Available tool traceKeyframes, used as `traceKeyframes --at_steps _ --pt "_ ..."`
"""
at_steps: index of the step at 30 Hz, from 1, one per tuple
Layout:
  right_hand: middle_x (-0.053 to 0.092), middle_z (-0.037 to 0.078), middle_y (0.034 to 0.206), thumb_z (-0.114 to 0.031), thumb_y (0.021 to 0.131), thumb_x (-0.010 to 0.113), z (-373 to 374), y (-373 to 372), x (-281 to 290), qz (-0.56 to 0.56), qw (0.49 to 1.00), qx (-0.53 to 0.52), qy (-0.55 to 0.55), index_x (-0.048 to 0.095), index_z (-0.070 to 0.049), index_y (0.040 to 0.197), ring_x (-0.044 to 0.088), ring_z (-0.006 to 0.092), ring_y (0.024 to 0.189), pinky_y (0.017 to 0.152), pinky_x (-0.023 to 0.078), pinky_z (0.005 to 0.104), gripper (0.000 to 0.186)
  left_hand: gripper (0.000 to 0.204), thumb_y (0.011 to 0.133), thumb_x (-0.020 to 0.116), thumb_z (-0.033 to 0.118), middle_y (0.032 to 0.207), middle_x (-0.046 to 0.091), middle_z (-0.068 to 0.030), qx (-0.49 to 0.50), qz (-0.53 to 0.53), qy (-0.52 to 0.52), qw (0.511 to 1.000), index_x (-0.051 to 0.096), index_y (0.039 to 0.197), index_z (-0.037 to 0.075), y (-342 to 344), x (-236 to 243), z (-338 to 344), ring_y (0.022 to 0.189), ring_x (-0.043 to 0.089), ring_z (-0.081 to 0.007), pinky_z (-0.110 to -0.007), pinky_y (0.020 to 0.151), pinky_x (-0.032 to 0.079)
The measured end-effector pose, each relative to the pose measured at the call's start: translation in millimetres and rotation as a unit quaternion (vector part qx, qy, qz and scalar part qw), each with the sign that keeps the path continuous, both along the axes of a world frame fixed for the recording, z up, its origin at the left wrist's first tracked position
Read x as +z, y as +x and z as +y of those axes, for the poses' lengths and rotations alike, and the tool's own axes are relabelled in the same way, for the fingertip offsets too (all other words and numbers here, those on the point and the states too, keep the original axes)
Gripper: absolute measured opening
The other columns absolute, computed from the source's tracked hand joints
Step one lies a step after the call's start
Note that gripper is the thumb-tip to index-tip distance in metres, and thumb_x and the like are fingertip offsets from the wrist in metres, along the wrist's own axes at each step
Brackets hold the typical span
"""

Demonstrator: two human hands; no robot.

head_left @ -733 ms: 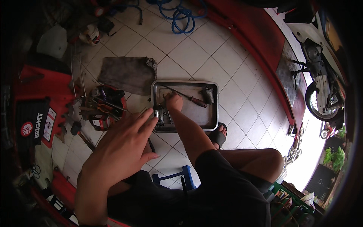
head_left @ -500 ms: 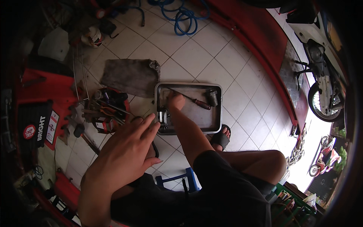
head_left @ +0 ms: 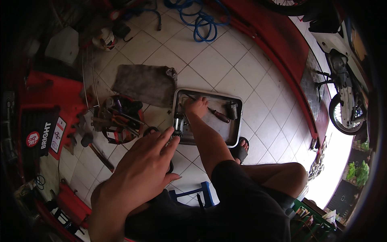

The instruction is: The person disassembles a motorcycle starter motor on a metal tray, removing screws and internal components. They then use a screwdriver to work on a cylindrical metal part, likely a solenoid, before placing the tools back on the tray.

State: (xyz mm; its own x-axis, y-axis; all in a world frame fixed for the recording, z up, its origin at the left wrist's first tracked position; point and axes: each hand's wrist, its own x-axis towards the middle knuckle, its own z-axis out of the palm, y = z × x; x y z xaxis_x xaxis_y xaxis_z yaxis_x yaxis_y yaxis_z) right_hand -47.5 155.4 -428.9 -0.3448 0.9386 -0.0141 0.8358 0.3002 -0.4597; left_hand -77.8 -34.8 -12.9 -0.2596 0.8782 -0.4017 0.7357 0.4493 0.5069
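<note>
Reaching into a metal tray [head_left: 213, 128], likely walled to corral loose parts [head_left: 177, 126], the right hand [head_left: 196, 107], grip hidden, overlaps a screwdriver [head_left: 221, 116]; the left hand [head_left: 143, 165] hovers, digits apart.

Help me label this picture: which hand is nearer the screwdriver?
Right. The right hand is at the tray, partly covering the screwdriver; the left hand is raised, apart from it, toward the picture's lower left.

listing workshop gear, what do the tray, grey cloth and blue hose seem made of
Tray: probably metal, dull silver, going by its softly shining rim. Grey cloth: likely fabric, matte and blotchy, with a bunched corner. Blue hose: flexible plastic or rubber, judging by its loose coils.
</note>
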Motion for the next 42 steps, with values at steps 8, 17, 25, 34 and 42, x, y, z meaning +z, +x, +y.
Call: traceKeyframes --at_steps 8,17,25,34,42 --pt "0.063 0.012 0.114 -0.033 0.085 0.063 44 28 -26 -0.106 0.897 0.428 0.036 0.072 -0.011 0.104 0.053 0.0305 0.119 0.102 0.040 0.0450 0.031 0.048 0.085 0.076 0.026 0.116 0.065 -0.0151 -0.031 -0.050 -0.062 0.996 0.060 0.122 -0.001 7 -40 23 0.109 0.063 -0.0365 -0.044 0.102 0.047" --pt "0.064 0.014 0.121 -0.032 0.089 0.060 43 41 -18 -0.123 0.831 0.527 -0.129 0.069 -0.006 0.109 0.056 0.0288 0.123 0.105 0.041 0.0455 0.034 0.047 0.084 0.077 0.028 0.114 0.065 -0.0133 -0.056 -0.002 -0.080 0.995 0.063 0.121 0.002 31 -82 34 0.105 0.064 -0.0355 -0.043 0.094 0.051" --pt "0.067 0.017 0.116 -0.020 0.085 0.058 71 77 5 -0.153 0.842 0.516 -0.042 0.068 -0.006 0.110 0.062 0.0326 0.116 0.096 0.051 0.0446 0.030 0.049 0.085 0.077 0.029 0.118 0.065 -0.0132 -0.058 -0.010 -0.070 0.996 0.063 0.123 0.001 35 -82 58 0.107 0.063 -0.0344 -0.043 0.094 0.052" --pt "0.065 0.017 0.121 -0.016 0.091 0.056 95 130 34 -0.241 0.824 0.506 -0.088 0.064 -0.002 0.115 0.063 0.0323 0.116 0.090 0.055 0.0455 0.028 0.049 0.085 0.077 0.028 0.119 0.065 -0.0139 -0.073 -0.019 -0.072 0.995 0.062 0.124 0.000 49 -91 81 0.107 0.065 -0.0331 -0.043 0.094 0.052" --pt "0.068 0.023 0.112 -0.015 0.091 0.052 128 172 89 -0.197 0.825 0.519 -0.104 0.067 -0.001 0.112 0.071 0.0360 0.100 0.087 0.057 0.0434 0.030 0.043 0.084 0.078 0.029 0.110 0.069 -0.0108 -0.089 -0.042 -0.051 0.994 0.067 0.118 0.005 54 -127 78 0.095 0.070 -0.0306 -0.040 0.085 0.055"
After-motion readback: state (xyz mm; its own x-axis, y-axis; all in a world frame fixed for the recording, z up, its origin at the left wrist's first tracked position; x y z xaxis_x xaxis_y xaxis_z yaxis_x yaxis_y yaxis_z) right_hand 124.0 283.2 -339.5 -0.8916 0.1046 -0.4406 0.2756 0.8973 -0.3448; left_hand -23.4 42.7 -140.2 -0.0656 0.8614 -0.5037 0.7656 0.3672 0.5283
